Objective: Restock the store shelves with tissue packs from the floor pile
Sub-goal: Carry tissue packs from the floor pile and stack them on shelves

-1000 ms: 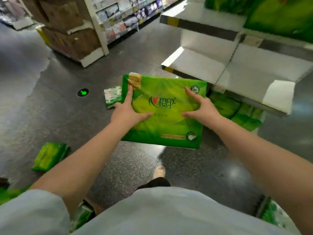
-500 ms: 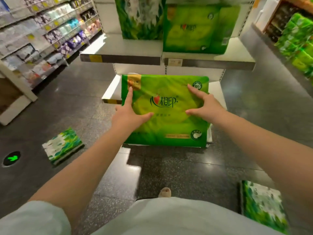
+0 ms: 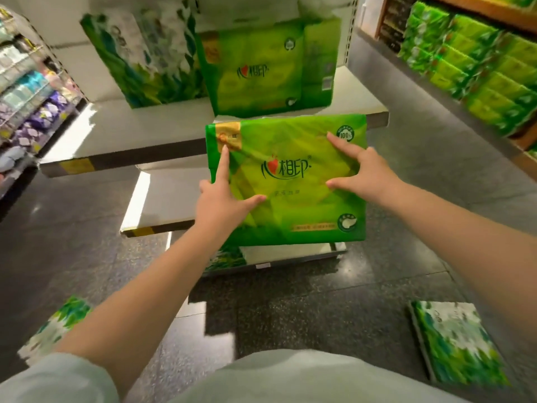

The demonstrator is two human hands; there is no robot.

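Two hands carry one green tissue pack [image 3: 286, 181] toward the shelf [image 3: 180, 126], so we judge ourselves in the placing step, with the pack lifted clear of the floor but not yet set down. Our left hand [image 3: 222, 203] lies on the pack's left side with forefinger straight up the front and thumb spread across it; our right hand [image 3: 360, 173] is spread the same way on the right side. The other fingers are hidden behind the pack, so we cannot tell how they grip. The pack hangs upright between our hands, in front of the shelf edge and just below a matching standing pack [image 3: 261, 71]. Next, we think, it needs lifting over the edge and setting beside or in front of that one. Two leafy packs [image 3: 456, 344] lie on the floor [image 3: 319, 309].
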